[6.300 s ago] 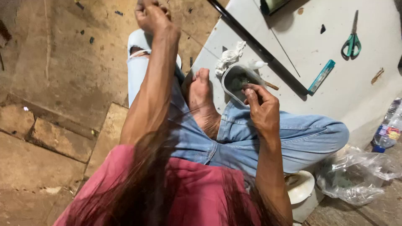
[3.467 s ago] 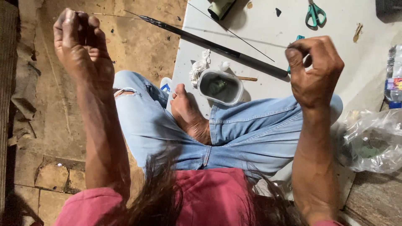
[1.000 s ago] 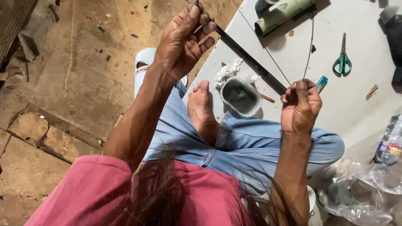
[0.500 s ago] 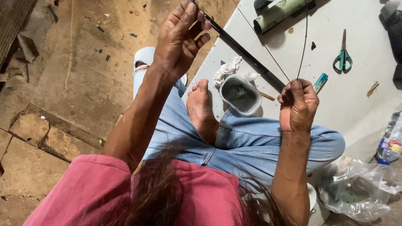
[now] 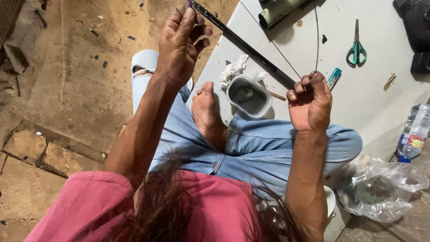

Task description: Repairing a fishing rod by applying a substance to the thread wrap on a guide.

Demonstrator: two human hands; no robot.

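Observation:
I sit cross-legged in blue jeans at the edge of a white board (image 5: pixel 376 112) on the floor. My left hand (image 5: pixel 181 42) is raised and pinches the upper end of a long thin black rod (image 5: pixel 244 43) that slants down to the right. My right hand (image 5: pixel 310 104) is closed around the rod's lower end and pinches a thin dark thread (image 5: pixel 317 36) that runs up out of view. A small clear plastic tub (image 5: pixel 249 95) with dark contents sits by my bare foot (image 5: pixel 208 112).
On the board lie green-handled scissors (image 5: pixel 356 48), a teal lighter (image 5: pixel 333 78), a rolled green sheet (image 5: pixel 282 11) and crumpled white tissue (image 5: pixel 233 71). A plastic bottle (image 5: pixel 413 134) and a clear plastic bag (image 5: pixel 383 188) lie at the right. Cracked dirt floor is at the left.
Over the last seconds my hands moved from spread wide apart to closer together along the rod. In the last second they barely shifted; the left fingers closed a little on the rod's top.

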